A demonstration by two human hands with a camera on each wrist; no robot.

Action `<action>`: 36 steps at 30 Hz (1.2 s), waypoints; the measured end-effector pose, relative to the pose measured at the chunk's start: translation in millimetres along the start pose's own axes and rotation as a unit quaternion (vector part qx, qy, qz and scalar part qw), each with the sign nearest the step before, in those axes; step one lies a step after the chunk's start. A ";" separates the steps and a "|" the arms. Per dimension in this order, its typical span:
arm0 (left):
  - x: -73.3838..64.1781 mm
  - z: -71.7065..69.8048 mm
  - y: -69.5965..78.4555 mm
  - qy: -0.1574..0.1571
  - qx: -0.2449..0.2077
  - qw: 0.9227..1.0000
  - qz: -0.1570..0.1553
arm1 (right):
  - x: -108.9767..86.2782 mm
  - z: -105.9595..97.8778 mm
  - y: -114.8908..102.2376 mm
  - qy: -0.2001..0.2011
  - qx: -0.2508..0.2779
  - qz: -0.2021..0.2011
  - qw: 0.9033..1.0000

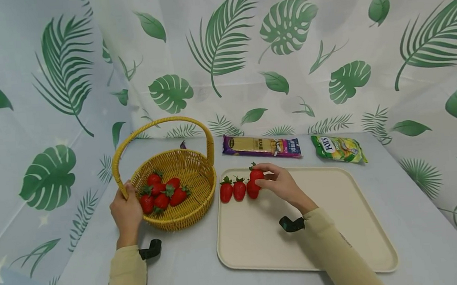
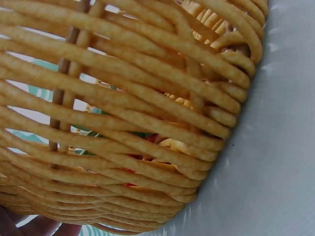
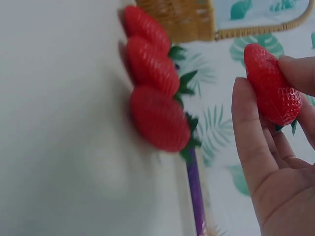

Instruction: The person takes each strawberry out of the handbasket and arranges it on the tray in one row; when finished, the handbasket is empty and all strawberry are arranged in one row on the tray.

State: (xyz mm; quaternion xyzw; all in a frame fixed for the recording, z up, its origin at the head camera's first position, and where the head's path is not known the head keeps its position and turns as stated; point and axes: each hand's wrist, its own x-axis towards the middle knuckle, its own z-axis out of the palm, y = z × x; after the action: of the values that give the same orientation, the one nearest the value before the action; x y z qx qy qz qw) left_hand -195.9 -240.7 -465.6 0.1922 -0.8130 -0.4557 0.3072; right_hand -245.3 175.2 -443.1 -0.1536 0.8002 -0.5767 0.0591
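Observation:
My right hand (image 1: pixel 279 184) pinches a strawberry (image 3: pixel 271 84) between thumb and fingers, raised over the tray's back left part. In the head view this strawberry overlaps the rightmost of three strawberries (image 1: pixel 239 189) standing in a row on the cream tray (image 1: pixel 261 247), their green leaves toward the back. To the left is a yellow wicker basket (image 1: pixel 195 214) with a tall arched handle and several strawberries (image 1: pixel 159 189) gathered in its left half. My left hand (image 1: pixel 127 209) grips the basket's left side, by the foot of the handle; only its fingertips (image 2: pixel 42 227) show in the left wrist view.
Behind the tray lies a long purple and yellow packet (image 1: pixel 261 146). A green and yellow FOX'S bag (image 1: pixel 338 148) is at the back right. A leaf-printed curtain (image 1: pixel 225 102) hangs close behind the table and along both sides.

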 end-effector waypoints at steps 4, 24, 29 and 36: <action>0.0 -0.1 0.8 0.003 -0.001 1.000 0.005 | -2.2 -8.2 9.7 0.021 0.008 0.014 1.000; -2.0 -1.4 0.3 -0.001 -0.001 1.000 0.001 | -10.8 -27.1 47.4 0.045 -0.012 0.109 0.993; -2.7 -1.2 -0.1 0.000 0.000 1.000 0.005 | -9.4 -21.8 53.2 0.043 -0.007 0.103 0.994; -1.6 -0.1 0.9 0.006 -0.004 1.000 0.015 | -5.6 -15.3 55.9 0.059 -0.043 0.087 0.994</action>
State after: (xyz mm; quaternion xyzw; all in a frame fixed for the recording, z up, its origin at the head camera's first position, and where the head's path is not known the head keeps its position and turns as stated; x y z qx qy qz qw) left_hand -194.7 -239.4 -465.3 0.1820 -0.8119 -0.4532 0.3197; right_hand -254.1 206.9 -491.1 -0.0513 0.8365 -0.5428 0.0552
